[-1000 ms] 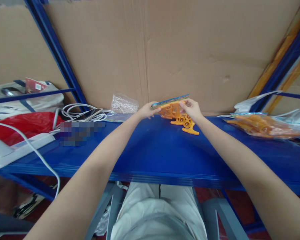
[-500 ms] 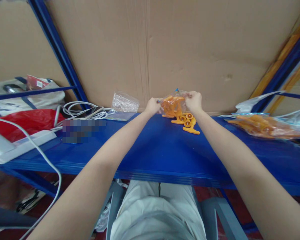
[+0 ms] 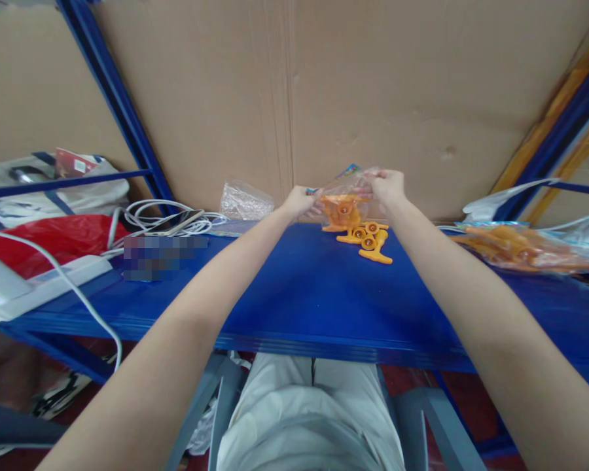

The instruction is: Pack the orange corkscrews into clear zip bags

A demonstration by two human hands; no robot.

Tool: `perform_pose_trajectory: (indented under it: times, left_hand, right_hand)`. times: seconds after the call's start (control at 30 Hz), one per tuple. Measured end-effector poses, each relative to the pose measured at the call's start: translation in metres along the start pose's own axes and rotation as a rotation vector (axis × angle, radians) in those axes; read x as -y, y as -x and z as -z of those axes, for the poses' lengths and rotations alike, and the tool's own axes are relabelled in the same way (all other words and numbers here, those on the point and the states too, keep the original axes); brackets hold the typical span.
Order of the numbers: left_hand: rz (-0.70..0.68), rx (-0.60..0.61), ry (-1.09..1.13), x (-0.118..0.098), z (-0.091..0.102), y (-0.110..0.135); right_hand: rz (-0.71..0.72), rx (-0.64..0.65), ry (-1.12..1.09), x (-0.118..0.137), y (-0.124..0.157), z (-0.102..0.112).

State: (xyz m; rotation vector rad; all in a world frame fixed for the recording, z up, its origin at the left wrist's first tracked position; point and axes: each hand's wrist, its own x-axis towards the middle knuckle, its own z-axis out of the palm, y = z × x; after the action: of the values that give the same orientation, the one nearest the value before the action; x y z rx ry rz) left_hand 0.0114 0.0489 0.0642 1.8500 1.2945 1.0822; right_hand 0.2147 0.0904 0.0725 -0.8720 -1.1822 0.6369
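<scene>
Between my hands at the back of the blue table is a clear plastic bag (image 3: 344,208) with orange plastic pieces inside. My left hand (image 3: 300,201) grips the bag's left side, its fingers closed on the film. At the upper right of the bag, my right hand (image 3: 389,187) pinches the film. Several loose orange T-shaped plastic pieces (image 3: 375,256) with round cup-like ends lie on the table just in front of the bag, partly beneath it. My fingertips are partly hidden by the film.
Another clear bag of orange pieces (image 3: 525,247) lies at the right on the blue table (image 3: 324,301). To the left are coiled white cables (image 3: 160,216), a power strip (image 3: 49,288), a red bag (image 3: 53,242) and a crumpled clear bag (image 3: 245,200). Cardboard (image 3: 373,98) stands behind.
My right hand has moved slightly up and right, stretching the bag's upper film. My left hand has shifted slightly left and up. The loose orange pieces have stayed in place.
</scene>
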Motion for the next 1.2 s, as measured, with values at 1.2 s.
perform_pose_trajectory:
  times: [1.2]
  left_hand:
    - [-0.512,-0.412,-0.884,-0.068,0.158,0.053]
  right_hand:
    - [0.729,0.228,0.44,0.115,0.028,-0.073]
